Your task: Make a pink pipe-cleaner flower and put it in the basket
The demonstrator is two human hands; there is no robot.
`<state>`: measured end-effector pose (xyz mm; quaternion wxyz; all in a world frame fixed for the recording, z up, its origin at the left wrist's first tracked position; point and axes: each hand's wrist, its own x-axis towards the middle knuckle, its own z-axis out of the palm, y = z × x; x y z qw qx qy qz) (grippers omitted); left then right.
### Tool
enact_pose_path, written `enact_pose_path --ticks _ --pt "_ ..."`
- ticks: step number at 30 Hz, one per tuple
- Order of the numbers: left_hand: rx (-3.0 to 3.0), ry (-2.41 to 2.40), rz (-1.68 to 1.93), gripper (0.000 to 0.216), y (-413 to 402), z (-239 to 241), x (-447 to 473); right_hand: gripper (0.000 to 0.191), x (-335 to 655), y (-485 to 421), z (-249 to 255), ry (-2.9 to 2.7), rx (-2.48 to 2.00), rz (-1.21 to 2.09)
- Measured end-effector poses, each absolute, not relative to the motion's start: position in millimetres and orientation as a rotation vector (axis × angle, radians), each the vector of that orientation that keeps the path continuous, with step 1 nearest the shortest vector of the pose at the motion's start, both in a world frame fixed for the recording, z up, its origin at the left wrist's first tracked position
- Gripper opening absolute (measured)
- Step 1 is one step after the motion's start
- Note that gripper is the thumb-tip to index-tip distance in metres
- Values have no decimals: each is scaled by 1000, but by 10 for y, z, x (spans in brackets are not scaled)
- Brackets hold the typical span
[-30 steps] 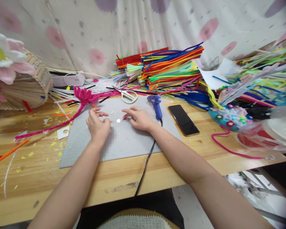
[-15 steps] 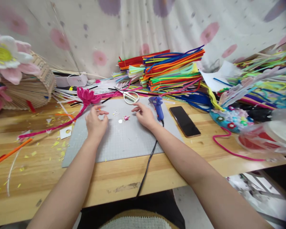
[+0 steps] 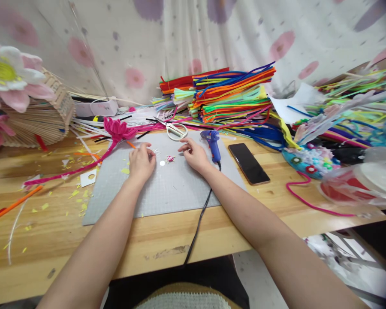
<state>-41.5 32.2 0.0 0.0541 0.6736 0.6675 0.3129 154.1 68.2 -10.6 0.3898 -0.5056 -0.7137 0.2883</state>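
My left hand (image 3: pixel 142 162) rests on the grey cutting mat (image 3: pixel 167 193), its fingertips curled together over a tiny pale piece (image 3: pixel 155 151) at the mat's far side. My right hand (image 3: pixel 194 155) lies on the mat beside the blue glue gun (image 3: pixel 212 143), fingers loosely bent and apart, holding nothing. Between the two hands lie a small white disc (image 3: pixel 162 163) and a tiny pink-and-white star-shaped flower piece (image 3: pixel 170 159).
White-handled scissors (image 3: pixel 173 128) lie behind the mat. A black phone (image 3: pixel 248 163) sits right of the glue gun. A stack of coloured pipe cleaners (image 3: pixel 225 94) stands at the back. A pink pipe-cleaner flower (image 3: pixel 116 128) with its long stem lies at the left. Scraps litter the wooden table (image 3: pixel 51 223).
My left hand has slid right and forward to the tiny pale piece. My right hand drew back from the star-shaped piece toward the glue gun.
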Motion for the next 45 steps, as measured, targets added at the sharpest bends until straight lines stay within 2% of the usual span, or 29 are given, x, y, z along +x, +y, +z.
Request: enact_pose_path --ticks 12,18,25,28,32,35,40,45 --pt "2084 1994 923 28 344 -26 -408 46 1534 652 -50 -1827 -1294 744" --pt "2079 1938 1163 21 270 12 -404 46 1537 649 -48 -1847 -1280 724" --pt "1669 2013 1392 33 149 105 -215 43 1521 600 -10 -1892 -1222 699" --pt "1447 1848 1491 36 122 106 -73 39 1475 569 34 -1828 -1166 792" --pt "1071 1481 1585 36 104 117 81 32 1380 539 91 -1638 -1037 1071" --pt "891 1290 1584 37 95 146 109 35 1323 528 118 -1507 -876 1271" --pt "791 1222 1561 44 77 167 85 40 1289 509 149 -1338 -733 1431" --pt "874 1225 1501 42 54 145 96 40 1299 518 153 -1330 -772 1451"
